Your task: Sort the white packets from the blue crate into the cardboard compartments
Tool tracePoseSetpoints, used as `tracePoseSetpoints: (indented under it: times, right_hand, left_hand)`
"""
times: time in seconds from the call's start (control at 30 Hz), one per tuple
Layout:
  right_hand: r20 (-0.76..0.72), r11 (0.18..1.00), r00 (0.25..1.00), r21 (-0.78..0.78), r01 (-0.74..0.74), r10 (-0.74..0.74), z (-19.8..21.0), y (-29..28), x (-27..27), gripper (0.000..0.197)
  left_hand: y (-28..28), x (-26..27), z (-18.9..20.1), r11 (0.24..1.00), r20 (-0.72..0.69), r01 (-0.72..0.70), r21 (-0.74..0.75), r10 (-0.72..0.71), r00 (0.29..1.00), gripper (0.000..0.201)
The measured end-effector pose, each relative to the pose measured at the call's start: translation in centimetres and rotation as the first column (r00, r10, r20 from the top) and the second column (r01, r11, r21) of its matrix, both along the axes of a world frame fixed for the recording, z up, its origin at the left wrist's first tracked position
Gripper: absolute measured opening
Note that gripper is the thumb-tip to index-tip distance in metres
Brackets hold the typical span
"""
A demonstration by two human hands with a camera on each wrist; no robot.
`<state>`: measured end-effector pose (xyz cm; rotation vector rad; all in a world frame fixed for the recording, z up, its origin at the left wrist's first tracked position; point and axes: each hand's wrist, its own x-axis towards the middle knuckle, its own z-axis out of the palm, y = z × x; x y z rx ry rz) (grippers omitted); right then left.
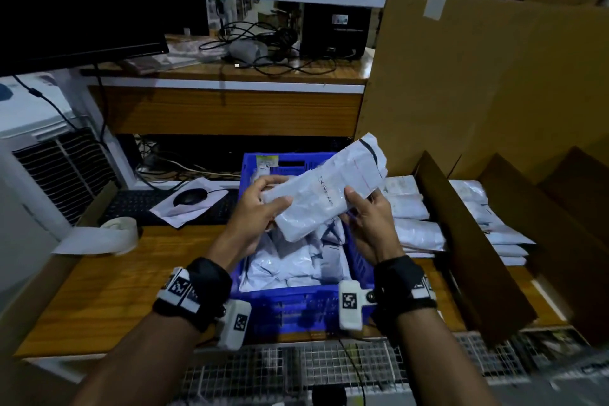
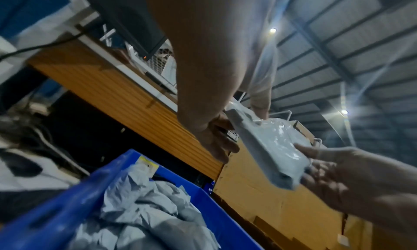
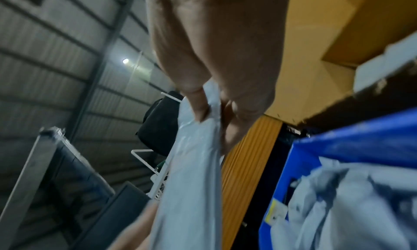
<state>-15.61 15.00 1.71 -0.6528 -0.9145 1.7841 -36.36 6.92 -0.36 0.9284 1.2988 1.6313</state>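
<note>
A long white packet (image 1: 324,186) with a printed label hangs tilted above the blue crate (image 1: 290,303). My left hand (image 1: 263,208) grips its lower left end, thumb on top. At its right edge my right hand (image 1: 362,211) pinches it between thumb and fingers. From the left wrist view the packet (image 2: 268,150) shows from below between both hands. In the right wrist view the thumb (image 3: 198,104) presses on the packet (image 3: 194,173). Several more white packets (image 1: 296,260) fill the crate. Stacks of packets (image 1: 412,217) lie in the cardboard compartments (image 1: 468,241) at the right.
A keyboard (image 1: 158,204), a black mouse (image 1: 191,196) on paper and a roll of tape (image 1: 120,231) lie on the wooden desk (image 1: 115,290) to the left. A monitor (image 1: 75,3) stands at the upper left. Tall cardboard walls (image 1: 494,76) rise at the right.
</note>
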Motion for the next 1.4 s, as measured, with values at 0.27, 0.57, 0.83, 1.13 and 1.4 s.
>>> tracePoseSetpoints:
  times: [0.27, 0.57, 0.83, 1.13, 1.4]
  right_hand:
    - [0.362, 0.936, 0.917, 0.235, -0.263, 0.166, 2.0, 0.5, 1.2, 0.038]
    - [0.319, 0.94, 0.921, 0.179, -0.289, 0.222, 0.7, 1.1, 1.1, 0.038]
    - [0.44, 0.917, 0.864, 0.186, -0.352, 0.242, -1.0, 2.3, 1.0, 0.037]
    - [0.586, 0.986, 0.806, 0.062, -0.151, 0.087, -4.6, 5.9, 1.9, 0.021]
    - [0.71, 0.996, 0.7, -0.078, -0.034, 0.08, -7.7, 8.7, 2.4, 0.016]
  left_hand:
    - [0.7, -1.4, -1.0, 0.998, -0.382, 0.026, -0.05, -0.044, 0.923, 0.065]
    - [1.4, -1.0, -2.2, 0.999, -0.401, 0.016, -0.049, -0.034, 0.915, 0.052]
    - [3.3, 0.3, -2.4, 0.991, -0.403, 0.073, -0.108, -0.111, 0.908, 0.05]
    - [8.7, -3.4, -3.7, 0.904, -0.419, 0.058, -0.424, -0.252, 0.872, 0.01]
    - [13.8, -4.4, -5.1, 0.777, -0.762, -0.193, -0.599, -0.478, 0.437, 0.051]
